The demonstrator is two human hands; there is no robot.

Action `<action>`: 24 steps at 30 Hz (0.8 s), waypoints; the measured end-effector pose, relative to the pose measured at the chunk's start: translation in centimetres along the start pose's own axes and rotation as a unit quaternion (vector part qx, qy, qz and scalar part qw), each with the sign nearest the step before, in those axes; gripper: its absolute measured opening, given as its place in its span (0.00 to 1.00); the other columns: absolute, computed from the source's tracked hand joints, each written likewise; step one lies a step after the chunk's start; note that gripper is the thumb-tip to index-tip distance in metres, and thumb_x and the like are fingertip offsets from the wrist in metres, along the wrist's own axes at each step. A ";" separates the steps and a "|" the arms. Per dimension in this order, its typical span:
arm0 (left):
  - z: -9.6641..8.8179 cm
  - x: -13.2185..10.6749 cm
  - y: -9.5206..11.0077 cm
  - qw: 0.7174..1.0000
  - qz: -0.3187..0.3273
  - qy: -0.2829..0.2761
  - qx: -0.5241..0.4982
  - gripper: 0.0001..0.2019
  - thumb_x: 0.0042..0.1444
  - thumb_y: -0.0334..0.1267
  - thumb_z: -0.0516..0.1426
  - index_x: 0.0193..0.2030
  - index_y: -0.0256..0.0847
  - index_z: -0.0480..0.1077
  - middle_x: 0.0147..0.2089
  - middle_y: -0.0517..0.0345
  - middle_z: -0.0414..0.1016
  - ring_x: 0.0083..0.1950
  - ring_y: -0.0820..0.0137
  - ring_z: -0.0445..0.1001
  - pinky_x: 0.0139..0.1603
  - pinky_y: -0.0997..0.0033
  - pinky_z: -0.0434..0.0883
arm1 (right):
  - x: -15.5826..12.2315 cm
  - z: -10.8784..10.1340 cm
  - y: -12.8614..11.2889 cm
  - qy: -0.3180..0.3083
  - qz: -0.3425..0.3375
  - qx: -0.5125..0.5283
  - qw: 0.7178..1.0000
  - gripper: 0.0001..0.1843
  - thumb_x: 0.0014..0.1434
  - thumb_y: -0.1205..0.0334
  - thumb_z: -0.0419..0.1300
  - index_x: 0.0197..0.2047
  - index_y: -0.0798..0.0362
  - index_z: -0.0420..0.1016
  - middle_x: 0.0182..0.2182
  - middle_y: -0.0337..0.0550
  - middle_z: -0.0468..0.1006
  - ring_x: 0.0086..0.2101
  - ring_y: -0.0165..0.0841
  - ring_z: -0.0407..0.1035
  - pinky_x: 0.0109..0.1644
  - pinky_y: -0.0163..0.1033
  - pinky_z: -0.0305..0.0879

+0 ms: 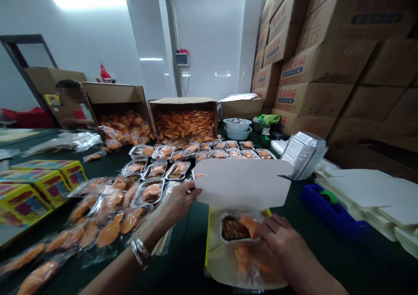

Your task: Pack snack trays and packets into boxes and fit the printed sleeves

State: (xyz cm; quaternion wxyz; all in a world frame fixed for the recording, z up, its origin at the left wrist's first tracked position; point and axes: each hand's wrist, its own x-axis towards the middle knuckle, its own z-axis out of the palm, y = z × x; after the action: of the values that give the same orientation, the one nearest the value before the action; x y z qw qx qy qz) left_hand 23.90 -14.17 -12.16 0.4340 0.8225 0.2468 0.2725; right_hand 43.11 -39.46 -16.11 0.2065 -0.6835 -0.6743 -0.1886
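Note:
A carton with a white inside and yellow outer sides [207, 247] stands open in front of me, its lid [243, 182] raised. At the lid's left corner, my left hand [183, 199] pinches the cardboard between thumb and fingers. Inside the carton sits a foil tray [233, 229] holding dark brown food and an orange piece in clear wrap [248, 225]. My right hand [282, 236] grips the tray's right side, its fingertips against the orange piece and partly hidden. More wrapped orange pieces [248, 260] lie in the carton nearer to me.
Filled foil trays [152, 190] and wrapped orange pieces [109, 229] cover the left and middle. Yellow cartons [35, 186] stand at left. At right are stacked empty foil trays [303, 155], a blue tape dispenser [333, 212] and open cartons [365, 190]. Another person [72, 99] is behind.

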 end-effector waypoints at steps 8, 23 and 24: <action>0.1 0.7 -0.3 1.000 -0.006 -0.007 0.027 0.13 0.58 0.45 0.54 0.38 0.40 0.75 0.33 0.60 0.77 0.38 0.65 0.73 0.41 0.71 0.69 | -0.1 0.7 -1.1 0.011 0.048 0.042 0.998 0.10 0.54 0.76 0.57 0.31 0.51 0.72 0.32 0.42 0.77 0.35 0.38 0.71 0.40 0.42 0.69; 1.1 -0.8 5.8 0.982 -0.031 0.042 0.180 0.07 0.52 0.38 0.52 0.31 0.41 0.70 0.21 0.66 0.62 0.24 0.72 0.62 0.26 0.73 0.57 | 2.9 -4.6 7.7 -0.040 0.327 0.220 0.918 0.20 0.62 0.46 0.51 0.38 0.52 0.75 0.27 0.41 0.78 0.29 0.38 0.72 0.33 0.39 0.66; 1.7 -1.5 6.2 0.978 -0.038 0.034 0.200 0.06 0.51 0.35 0.52 0.32 0.41 0.70 0.22 0.65 0.64 0.24 0.71 0.64 0.26 0.73 0.58 | 2.7 -4.5 6.8 -0.041 0.336 0.198 0.920 0.18 0.61 0.47 0.51 0.37 0.52 0.75 0.23 0.39 0.75 0.26 0.37 0.70 0.30 0.38 0.64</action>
State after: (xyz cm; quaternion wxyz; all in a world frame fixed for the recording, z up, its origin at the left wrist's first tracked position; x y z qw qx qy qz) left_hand 24.95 -19.22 -8.02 0.2623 0.8728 0.3421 0.2288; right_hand 50.10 -39.64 -11.00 0.3612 -0.8220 -0.4366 0.0575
